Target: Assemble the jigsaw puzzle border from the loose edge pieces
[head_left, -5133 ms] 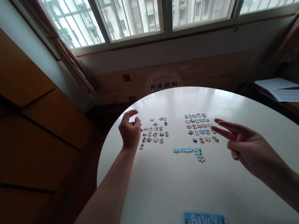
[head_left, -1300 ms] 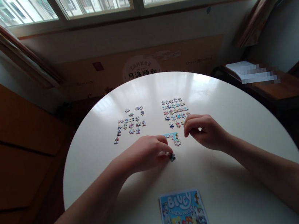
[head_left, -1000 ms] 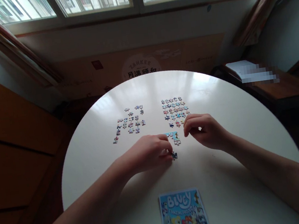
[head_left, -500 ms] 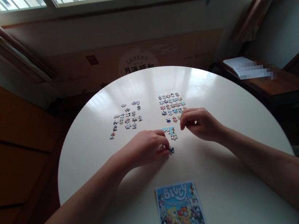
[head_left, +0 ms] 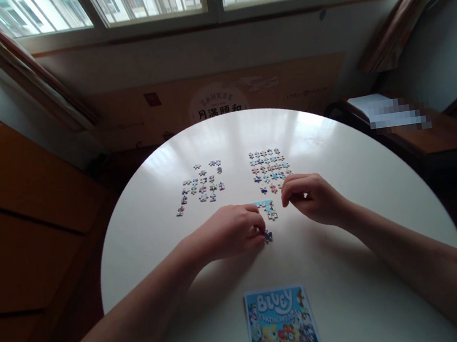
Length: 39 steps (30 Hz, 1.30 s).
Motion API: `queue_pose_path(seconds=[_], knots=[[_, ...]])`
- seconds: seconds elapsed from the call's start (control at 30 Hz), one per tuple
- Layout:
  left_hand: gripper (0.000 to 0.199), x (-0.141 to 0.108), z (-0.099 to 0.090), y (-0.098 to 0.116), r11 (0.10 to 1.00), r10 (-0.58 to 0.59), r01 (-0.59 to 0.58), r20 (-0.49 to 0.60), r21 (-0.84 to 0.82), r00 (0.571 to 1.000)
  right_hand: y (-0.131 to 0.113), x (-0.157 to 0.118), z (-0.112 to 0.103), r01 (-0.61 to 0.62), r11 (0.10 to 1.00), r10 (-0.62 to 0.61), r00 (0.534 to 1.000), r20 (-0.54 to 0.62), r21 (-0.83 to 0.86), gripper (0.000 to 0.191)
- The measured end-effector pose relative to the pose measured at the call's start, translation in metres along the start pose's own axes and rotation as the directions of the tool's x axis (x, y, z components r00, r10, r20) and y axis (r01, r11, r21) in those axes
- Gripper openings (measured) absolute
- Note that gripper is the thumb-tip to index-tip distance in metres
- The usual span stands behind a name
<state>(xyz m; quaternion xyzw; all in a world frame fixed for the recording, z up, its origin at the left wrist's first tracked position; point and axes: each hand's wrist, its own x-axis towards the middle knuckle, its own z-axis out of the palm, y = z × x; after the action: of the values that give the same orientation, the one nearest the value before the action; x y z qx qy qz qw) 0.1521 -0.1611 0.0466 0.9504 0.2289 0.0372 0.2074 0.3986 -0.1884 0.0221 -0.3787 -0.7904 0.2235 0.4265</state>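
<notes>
My left hand [head_left: 233,231] rests low over the white table with its fingers bent together. A dark puzzle piece [head_left: 268,236] shows at its thumb and fingertips. Just beyond those fingers lies a joined corner of puzzle pieces [head_left: 272,207], bright blue along the top; my left hand covers part of it. My right hand [head_left: 310,196] is curled in a pinch beside the front right of the block of loose pieces [head_left: 271,168]. Whatever its fingertips hold, if anything, is hidden.
More loose puzzle pieces [head_left: 203,188] lie scattered at the left of the round table [head_left: 353,289]. A colourful Bluey picture sheet [head_left: 281,326] lies near me. To the right, beyond the table, white paper [head_left: 365,108] sits on a brown wooden surface [head_left: 437,124].
The camera view has shifted slightly, so everything appears a little lower and to the right. Both hands keep nearly the same place and pose over the table.
</notes>
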Motion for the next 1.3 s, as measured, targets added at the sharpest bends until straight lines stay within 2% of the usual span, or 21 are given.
queue_pose_path(seconds=[0.2,0.3,0.4,0.47,0.53,0.63,0.7,0.77,0.9,0.97,1.1,1.3], knots=[[0.009,-0.007,-0.008,0.006,0.998,-0.033,0.032,0.021,0.052,0.999,-0.002,-0.005,0.003,0.002,1.0,-0.002,0.999,0.05,0.004,0.033],[0.01,-0.016,-0.024,0.0,0.992,-0.087,0.086,0.016,0.097,0.996,-0.002,-0.006,0.003,0.007,1.0,-0.008,0.997,0.074,0.005,0.032],[0.011,-0.033,-0.047,-0.017,0.978,-0.167,0.174,-0.072,0.114,0.983,0.0,-0.007,0.003,0.003,1.0,-0.003,0.997,0.077,-0.005,0.03],[0.013,-0.048,-0.063,-0.032,0.956,-0.244,0.266,-0.165,0.126,0.956,0.001,-0.007,0.004,-0.01,1.0,0.011,0.997,0.075,-0.014,0.03],[0.014,-0.062,-0.077,-0.048,0.916,-0.339,0.378,-0.242,0.134,0.909,0.003,-0.008,0.004,-0.018,1.0,0.019,0.997,0.072,-0.02,0.029],[0.017,-0.079,-0.088,-0.068,0.857,-0.455,0.502,-0.292,0.114,0.842,0.004,-0.008,0.003,-0.018,1.0,0.019,0.997,0.073,-0.023,0.029],[0.018,-0.085,-0.09,-0.076,0.828,-0.515,0.554,-0.275,0.083,0.812,0.005,-0.008,0.003,-0.017,1.0,0.018,0.997,0.075,-0.026,0.029],[0.019,-0.086,-0.089,-0.081,0.807,-0.567,0.588,-0.214,0.05,0.796,0.006,-0.008,0.003,-0.019,0.999,0.021,0.997,0.077,-0.026,0.029],[0.02,-0.083,-0.082,-0.082,0.789,-0.615,0.615,-0.048,-0.015,0.787,0.007,-0.008,0.004,-0.016,1.0,0.018,0.997,0.073,-0.024,0.029],[0.02,-0.081,-0.078,-0.081,0.793,-0.609,0.609,-0.002,-0.029,0.793,0.007,-0.009,0.005,-0.013,1.0,0.015,0.997,0.072,-0.024,0.029],[0.018,-0.077,-0.074,-0.083,0.799,-0.6,0.601,0.044,-0.017,0.798,0.005,-0.008,0.005,-0.027,0.999,0.028,0.997,0.069,-0.018,0.029],[0.015,-0.075,-0.072,-0.088,0.802,-0.596,0.597,0.04,0.004,0.802,0.003,-0.008,0.005,-0.025,1.0,0.026,0.997,0.07,-0.018,0.029]])
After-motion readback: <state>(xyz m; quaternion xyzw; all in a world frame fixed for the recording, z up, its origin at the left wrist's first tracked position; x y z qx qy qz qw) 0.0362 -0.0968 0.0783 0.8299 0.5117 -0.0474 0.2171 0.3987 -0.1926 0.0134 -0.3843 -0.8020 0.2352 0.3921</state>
